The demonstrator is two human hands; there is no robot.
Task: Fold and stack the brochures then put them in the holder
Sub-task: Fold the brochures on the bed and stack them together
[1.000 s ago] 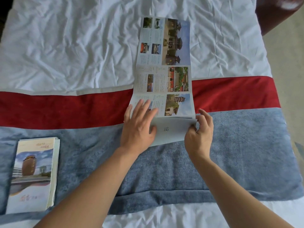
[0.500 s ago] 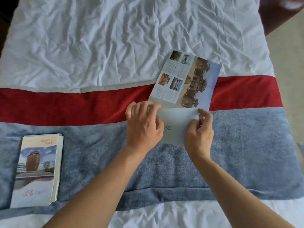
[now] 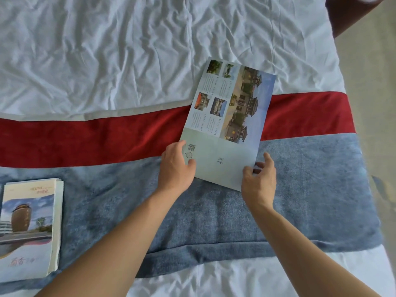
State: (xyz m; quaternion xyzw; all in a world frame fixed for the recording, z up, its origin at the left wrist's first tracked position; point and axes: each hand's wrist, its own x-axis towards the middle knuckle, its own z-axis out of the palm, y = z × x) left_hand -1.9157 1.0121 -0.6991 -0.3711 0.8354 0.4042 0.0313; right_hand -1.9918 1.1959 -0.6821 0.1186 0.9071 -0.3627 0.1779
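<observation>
Rumpled white bedsheet (image 3: 128, 50) covers the far part of the bed, creased all over. Nearer the camera a red band (image 3: 75, 138) of cloth runs across the bed from side to side, and nearer still lies a blue-grey towel-like runner (image 3: 310, 200), with more white sheet showing at the near edge. A dark reddish-brown piece of furniture (image 3: 351, 13) shows at the top right corner, beside pale floor (image 3: 368, 103).

At the left edge, on the blue-grey runner, sits a stack of folded brochures (image 3: 27, 228), the top one showing a round brown building under a cloudy sky, with red lettering near its bottom.

Right of centre lies the brochure (image 3: 229, 125) being worked on, partly folded and turned at a slant. Its far panel, printed with small photographs, text and a tall tiered building, reaches over the red band onto the white sheet; its near panel is pale and plain, with a QR code and a small mark, and rests on the runner.

Both bare forearms come in from the bottom. The left hand (image 3: 177, 166) rests on the pale panel's left edge, thumb lying on the paper, fingers loosely bent. The right hand (image 3: 259, 179) is at the panel's near right corner, its grip a pinch on the paper edge between thumb and curled fingers, the forefinger raised.
</observation>
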